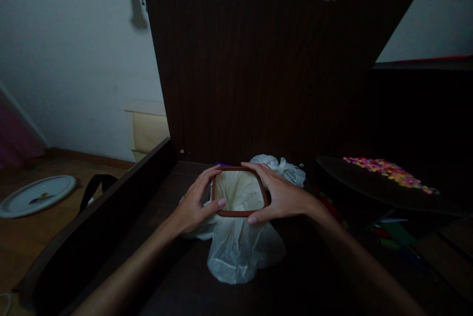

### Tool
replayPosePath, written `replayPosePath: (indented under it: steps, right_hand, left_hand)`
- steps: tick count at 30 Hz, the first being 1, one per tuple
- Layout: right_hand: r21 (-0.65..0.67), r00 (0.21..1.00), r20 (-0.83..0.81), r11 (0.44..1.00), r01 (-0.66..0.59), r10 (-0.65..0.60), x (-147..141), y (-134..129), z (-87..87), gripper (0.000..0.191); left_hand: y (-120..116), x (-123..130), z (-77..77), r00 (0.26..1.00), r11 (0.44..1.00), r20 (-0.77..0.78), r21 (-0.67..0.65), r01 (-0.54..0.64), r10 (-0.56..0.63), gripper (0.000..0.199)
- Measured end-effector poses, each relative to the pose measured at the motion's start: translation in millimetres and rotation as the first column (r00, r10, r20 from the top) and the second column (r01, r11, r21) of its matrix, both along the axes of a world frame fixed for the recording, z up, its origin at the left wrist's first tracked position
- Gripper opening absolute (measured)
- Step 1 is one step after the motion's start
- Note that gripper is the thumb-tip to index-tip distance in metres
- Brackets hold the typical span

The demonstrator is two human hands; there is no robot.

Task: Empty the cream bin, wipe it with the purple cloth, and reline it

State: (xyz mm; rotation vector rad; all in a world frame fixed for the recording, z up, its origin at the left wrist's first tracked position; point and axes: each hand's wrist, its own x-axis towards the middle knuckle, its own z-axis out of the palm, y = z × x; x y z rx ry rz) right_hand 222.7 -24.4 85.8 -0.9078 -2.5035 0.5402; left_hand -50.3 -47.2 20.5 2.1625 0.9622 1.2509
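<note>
A small bin's brown rounded-square rim (238, 213) sits in the middle of the dark wooden surface. A thin white plastic bag (236, 252) lines its opening and hangs over the near side in loose folds. My left hand (195, 203) grips the left side of the rim, with the thumb on the near corner and the fingers at the far corner. On the right side, my right hand (283, 190) holds it the same way, thumb at the near edge. The bin's body below the rim is hidden by the bag and my hands.
Another crumpled white plastic bag (286, 171) lies behind my right hand. A tall dark panel (258, 70) rises at the back, and a raised side board (121, 198) runs along the left. Colourful beads (388, 173) lie at right. A white round lid-like object (39, 195) rests on the floor.
</note>
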Motion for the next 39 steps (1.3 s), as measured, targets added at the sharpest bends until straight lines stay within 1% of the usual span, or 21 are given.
replayPosePath:
  steps: [4, 6, 10, 14, 21, 25, 29, 31, 35, 39]
  right_hand:
    - [-0.152, 0.995, -0.098, 0.988, -0.003, -0.012, 13, 4, -12.2, 0.124]
    - [-0.191, 0.989, -0.147, 0.981, -0.008, -0.020, 18, 6, -18.1, 0.123]
    - [-0.236, 0.974, -0.226, 0.971, -0.037, -0.017, 24, 8, -28.0, 0.118]
    - [-0.272, 0.960, -0.280, 0.960, -0.067, -0.013, 23, 9, -34.5, 0.117]
    - [-0.328, 0.923, -0.384, 0.936, -0.129, -0.007, 18, 8, -42.1, 0.120]
    - [-0.333, 0.907, -0.421, 0.930, -0.157, 0.003, 17, 9, -49.6, 0.118]
    - [-0.249, 0.893, -0.448, 0.954, -0.168, 0.041, 18, 15, -60.1, 0.115]
    - [-0.229, 0.890, -0.452, 0.958, -0.173, 0.052, 17, 18, -64.3, 0.116]
    - [-0.241, 0.884, -0.462, 0.949, -0.201, 0.070, 17, 21, -68.5, 0.120]
    - [-0.255, 0.900, -0.431, 0.949, -0.188, 0.062, 17, 19, -69.4, 0.120]
  left_hand:
    - [1, -2, -3.6, 1.000, 1.000, 0.021, -0.014, 0.023, -0.023, 0.066]
    - [1, -2, -4.3, 0.999, 0.999, 0.012, -0.015, 0.042, -0.042, 0.068]
    - [3, -3, -7.6, 0.996, 0.996, 0.020, -0.007, 0.089, -0.089, 0.075]
    - [6, -3, -12.3, 0.993, 0.994, 0.045, 0.014, 0.111, -0.111, 0.080]
    - [5, 0, -16.8, 0.990, 0.994, 0.092, 0.016, 0.110, -0.111, 0.079]
    - [5, 2, -22.1, 0.986, 0.994, 0.120, 0.012, 0.113, -0.114, 0.081]
    - [5, 5, -26.8, 0.981, 0.994, 0.161, 0.006, 0.110, -0.110, 0.083]
    - [5, 6, -28.3, 0.979, 0.994, 0.176, 0.001, 0.108, -0.106, 0.084]
    - [5, 8, -30.8, 0.975, 0.994, 0.195, 0.007, 0.106, -0.105, 0.086]
    - [5, 9, -32.3, 0.974, 0.994, 0.202, 0.011, 0.105, -0.105, 0.087]
